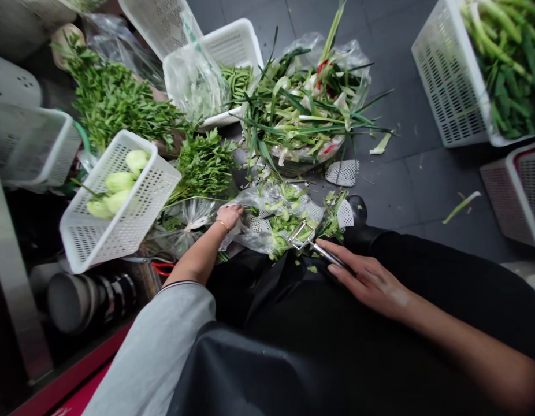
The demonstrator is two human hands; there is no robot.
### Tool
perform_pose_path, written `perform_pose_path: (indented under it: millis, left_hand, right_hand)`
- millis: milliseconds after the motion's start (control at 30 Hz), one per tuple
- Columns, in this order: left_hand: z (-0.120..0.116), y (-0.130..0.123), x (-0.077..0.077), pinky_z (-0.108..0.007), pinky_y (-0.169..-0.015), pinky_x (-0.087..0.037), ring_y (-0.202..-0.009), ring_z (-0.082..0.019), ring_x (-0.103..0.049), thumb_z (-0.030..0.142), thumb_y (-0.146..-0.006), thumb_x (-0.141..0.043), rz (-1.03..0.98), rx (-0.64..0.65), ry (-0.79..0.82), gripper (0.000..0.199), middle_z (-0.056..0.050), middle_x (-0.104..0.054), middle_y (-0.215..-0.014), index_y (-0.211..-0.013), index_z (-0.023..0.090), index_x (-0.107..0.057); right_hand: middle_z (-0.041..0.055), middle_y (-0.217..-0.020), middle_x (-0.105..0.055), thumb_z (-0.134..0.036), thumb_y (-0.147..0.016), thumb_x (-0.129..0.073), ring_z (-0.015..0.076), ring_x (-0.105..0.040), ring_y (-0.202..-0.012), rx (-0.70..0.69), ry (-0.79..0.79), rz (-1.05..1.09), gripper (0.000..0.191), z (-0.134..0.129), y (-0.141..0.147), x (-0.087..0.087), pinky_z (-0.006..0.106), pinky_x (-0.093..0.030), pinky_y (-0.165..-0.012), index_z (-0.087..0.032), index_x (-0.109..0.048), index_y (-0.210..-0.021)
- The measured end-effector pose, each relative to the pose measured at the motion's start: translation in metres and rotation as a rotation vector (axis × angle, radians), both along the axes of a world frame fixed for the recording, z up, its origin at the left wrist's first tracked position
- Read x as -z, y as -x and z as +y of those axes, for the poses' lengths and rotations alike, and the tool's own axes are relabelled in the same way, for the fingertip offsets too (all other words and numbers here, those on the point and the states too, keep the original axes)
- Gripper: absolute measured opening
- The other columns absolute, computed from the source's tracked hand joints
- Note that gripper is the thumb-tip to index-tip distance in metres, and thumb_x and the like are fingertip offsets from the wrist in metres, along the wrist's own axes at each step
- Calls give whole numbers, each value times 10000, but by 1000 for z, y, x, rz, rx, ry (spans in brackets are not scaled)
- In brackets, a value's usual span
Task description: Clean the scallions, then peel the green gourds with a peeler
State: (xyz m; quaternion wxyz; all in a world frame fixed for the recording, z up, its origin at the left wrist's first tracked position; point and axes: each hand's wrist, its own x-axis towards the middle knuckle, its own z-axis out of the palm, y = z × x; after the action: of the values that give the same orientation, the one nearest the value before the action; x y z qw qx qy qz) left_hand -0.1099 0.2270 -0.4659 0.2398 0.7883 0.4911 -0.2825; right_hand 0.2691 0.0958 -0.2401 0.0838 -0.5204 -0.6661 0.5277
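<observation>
My right hand (pixel 365 277) is closed around the handle of a metal vegetable peeler (pixel 303 236), its blade end pointing away from me. Below the peeler lies a clear plastic bag (pixel 261 199) with green peelings (pixel 285 225) and white foam netting in and around it. My left hand (pixel 230 215) grips the near-left edge of that bag, its fingertips partly hidden. Left of this hand sits a knotted plastic bag (pixel 187 222) of greens. A white basket (pixel 88 240) further left holds several peeled, pale green vegetables (pixel 120 182).
Leafy greens (pixel 120 104) lie at the back left, beside a white basket (pixel 250 43) with green beans (pixel 237 81). A bag heaped with scallion trimmings (pixel 306 110) stands ahead. At right are a basket of long greens (pixel 510 63) and another basket (pixel 510 190). Scraps litter the floor (pixel 406 190).
</observation>
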Motion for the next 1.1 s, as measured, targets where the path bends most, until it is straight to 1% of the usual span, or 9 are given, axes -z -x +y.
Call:
perform_pose_path:
  millis: [100,233,300,400,533,700,800,967,1100]
  left_hand:
    - [-10,-9,-1,-383,-950,-386,-1209,-265,-475,172,-923,-314,47,0,21,417,-164,-593,-1223,-1237,160,-588]
    - [4,-37,7,-316,-800,-441,-928,-259,-616,358,-827,-558,106,-51,148,282,-133,-677,-928,-910,149,-728]
    - [17,-46,7,-316,-759,-446,-870,-256,-625,449,-805,-571,104,-95,170,337,-114,-679,-909,-928,180,-731]
    - [22,-57,-2,-400,-852,-426,-1037,-317,-568,369,-839,-520,76,-99,-4,328,-148,-654,-1050,-1038,183,-702]
    - [-3,-99,-7,-469,-981,-356,-1192,-333,-480,272,-854,-485,-7,-17,86,326,-202,-625,-1143,-1073,118,-672]
    - [-37,-161,4,-357,-828,-483,-1033,-291,-622,378,-892,-429,42,-76,259,416,-211,-660,-1100,-1067,92,-676]
    - [-46,-155,-7,-344,-812,-493,-1012,-297,-639,421,-892,-433,39,-94,315,438,-206,-682,-1040,-998,92,-702]
    - [-45,-105,-47,-292,-769,-496,-891,-237,-663,431,-922,-374,51,-165,302,464,-151,-710,-930,-970,103,-699]
    - [-56,-109,-70,-283,-760,-484,-871,-238,-660,413,-891,-456,42,-195,260,409,-150,-709,-883,-900,91,-708]
  right_hand:
    - [-5,-1372,-535,-325,-958,-364,190,-570,-1177,16,3,-8,508,0,0,1,340,-500,-958,-309,-314,-1464]
    - [-13,-1383,-523,-323,-955,-376,197,-538,-1216,17,27,18,510,0,0,1,363,-477,-993,-326,-315,-1461]
    - [-5,-1361,-547,-325,-953,-378,202,-573,-1175,27,47,9,506,0,0,1,366,-497,-965,-325,-326,-1457]
    - [7,-1302,-598,-334,-954,-379,191,-650,-1039,48,69,-27,505,0,-2,1,337,-538,-882,-310,-332,-1456]
    - [-3,-1327,-578,-336,-959,-376,178,-628,-1083,39,42,-9,497,0,-1,-1,310,-522,-900,-310,-330,-1453]
    - [-3,-1367,-542,-323,-962,-363,170,-565,-1183,4,-4,26,497,-3,2,-4,307,-481,-966,-300,-327,-1457]
    - [14,-1358,-550,-330,-960,-363,168,-597,-1136,10,-29,4,491,-7,-2,-5,304,-496,-944,-274,-354,-1448]
    - [29,-1115,-694,-346,-944,-377,184,-676,-961,35,-110,-60,500,-11,-5,-9,320,-537,-871,-260,-395,-1436]
    - [32,-1104,-699,-328,-932,-377,185,-685,-923,36,-154,-112,487,-13,4,-8,311,-537,-845,-251,-433,-1410]
